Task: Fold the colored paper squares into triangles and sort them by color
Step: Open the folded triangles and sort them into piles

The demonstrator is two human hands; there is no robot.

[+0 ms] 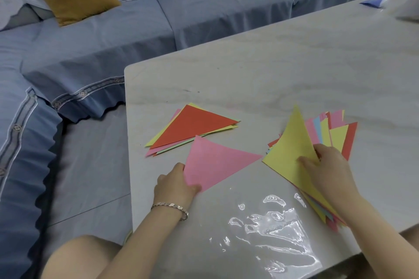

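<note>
Pink folded paper triangle (215,163) lies by the pale marble table's (249,70) left edge, tip pointing right; I see the left hand (176,186) pinching its near corner; right hand (326,165) grips a yellow paper sheet (292,149).

bare marble-look tabletop (249,70) lies wide open behind the papers. nearer, the pile of folded triangles (192,127) sits left and the fanned stack of paper squares (337,131) right, its yellow sheet (292,152) raised; the pink triangle (215,163) nearly fills the gap between. a clear plastic sleeve (260,229) covers the near edge.
</note>
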